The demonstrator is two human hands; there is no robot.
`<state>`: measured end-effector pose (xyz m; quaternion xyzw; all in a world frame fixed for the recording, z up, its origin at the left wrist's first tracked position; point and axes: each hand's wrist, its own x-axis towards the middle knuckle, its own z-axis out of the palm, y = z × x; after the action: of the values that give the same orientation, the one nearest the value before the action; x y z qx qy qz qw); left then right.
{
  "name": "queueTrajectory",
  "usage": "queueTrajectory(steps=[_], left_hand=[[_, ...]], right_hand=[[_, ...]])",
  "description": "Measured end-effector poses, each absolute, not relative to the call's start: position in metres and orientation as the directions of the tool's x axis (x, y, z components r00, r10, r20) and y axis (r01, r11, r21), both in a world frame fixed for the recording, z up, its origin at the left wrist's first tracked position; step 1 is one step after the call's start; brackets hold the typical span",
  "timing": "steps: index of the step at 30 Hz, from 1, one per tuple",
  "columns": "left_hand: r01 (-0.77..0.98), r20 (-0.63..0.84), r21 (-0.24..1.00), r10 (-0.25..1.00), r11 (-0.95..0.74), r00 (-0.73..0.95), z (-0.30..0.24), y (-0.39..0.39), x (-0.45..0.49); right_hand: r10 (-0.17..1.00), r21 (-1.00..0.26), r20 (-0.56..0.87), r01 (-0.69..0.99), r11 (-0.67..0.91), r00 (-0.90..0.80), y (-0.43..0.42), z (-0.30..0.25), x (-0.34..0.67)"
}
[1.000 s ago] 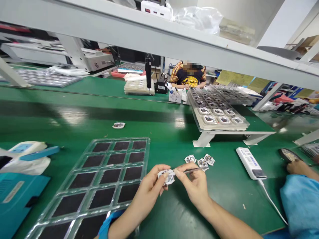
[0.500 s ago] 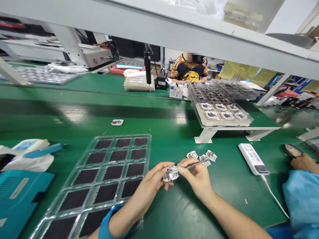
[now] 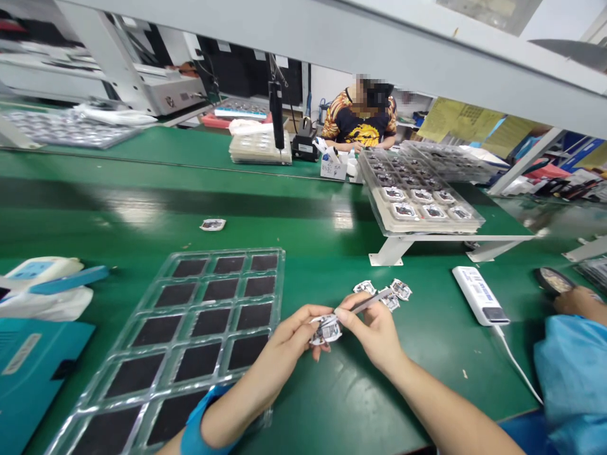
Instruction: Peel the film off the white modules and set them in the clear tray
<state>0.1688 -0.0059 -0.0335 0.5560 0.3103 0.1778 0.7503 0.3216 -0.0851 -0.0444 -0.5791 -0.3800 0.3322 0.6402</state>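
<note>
My left hand [image 3: 289,341] pinches a small white electronic part [image 3: 326,330] just above the green table. My right hand [image 3: 374,332] grips thin metal tweezers [image 3: 367,304], whose tip touches the part. Three more such parts [image 3: 386,292] lie in a loose cluster just beyond my right hand. A clear plastic tray [image 3: 190,335] with several dark square pockets lies to the left of my hands; its pockets look unfilled.
A single part [image 3: 213,224] lies farther out on the table. A raised tray of parts [image 3: 417,202] stands back right, with a white device [image 3: 478,304] and cable beside it. A co-worker's blue sleeve [image 3: 569,373] is at right. Teal equipment [image 3: 28,366] sits left.
The part has been tilted slightly in my left fingers and both hands sit a little closer together; the view has dipped down.
</note>
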Motion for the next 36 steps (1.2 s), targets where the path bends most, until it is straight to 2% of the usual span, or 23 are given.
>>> queueTrajectory(steps=[7, 12, 28, 36], left_hand=[[0.115, -0.214, 0.973, 0.604, 0.199, 0.768, -0.038, -0.006, 0.168], [0.117, -0.195, 0.979, 0.603, 0.166, 0.773, -0.036, -0.006, 0.167], [0.078, -0.197, 0.972, 0.592, 0.220, 0.782, -0.028, -0.005, 0.168], [0.086, -0.210, 0.969, 0.591, 0.230, 0.779, -0.032, 0.000, 0.165]], right_hand=[[0.861, -0.997, 0.020, -0.049, 0.052, 0.508, -0.084, -0.046, 0.320], [0.849, -0.995, 0.016, -0.072, 0.064, 0.528, -0.084, -0.047, 0.320], [0.845, -0.987, 0.082, -0.074, 0.142, 0.528, -0.083, -0.050, 0.319], [0.856, -0.972, 0.203, -0.006, 0.234, 0.476, -0.084, -0.049, 0.320]])
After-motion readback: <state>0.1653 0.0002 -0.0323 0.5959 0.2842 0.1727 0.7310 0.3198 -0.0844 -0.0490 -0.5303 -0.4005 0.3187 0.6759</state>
